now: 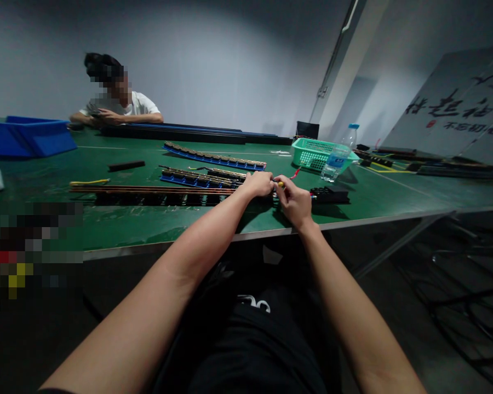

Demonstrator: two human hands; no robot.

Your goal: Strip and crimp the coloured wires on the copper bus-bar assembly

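A long black rail with copper-coloured strips [168,190] lies along the near side of the green table. My left hand [259,183] is closed over the rail's right part, its fingertips mostly hidden. Close beside it, my right hand [298,202] pinches a small piece with yellow on it [280,184], too small to name. Past the right hand, the black end of the rail [332,195] sticks out. Red wire [296,173] rises just behind the hands. Two shorter blue strips with gold-coloured tops, a farther one [213,156] and a nearer one [189,176], lie behind the rail.
On the green table [139,219] stand a blue bin [33,137], a mint-green basket [308,156] and a water bottle [336,161]. A short black bar [126,166] lies left. Across the table, a person [123,104] sits behind long dark rails [181,133]. More strips [443,164] lie right.
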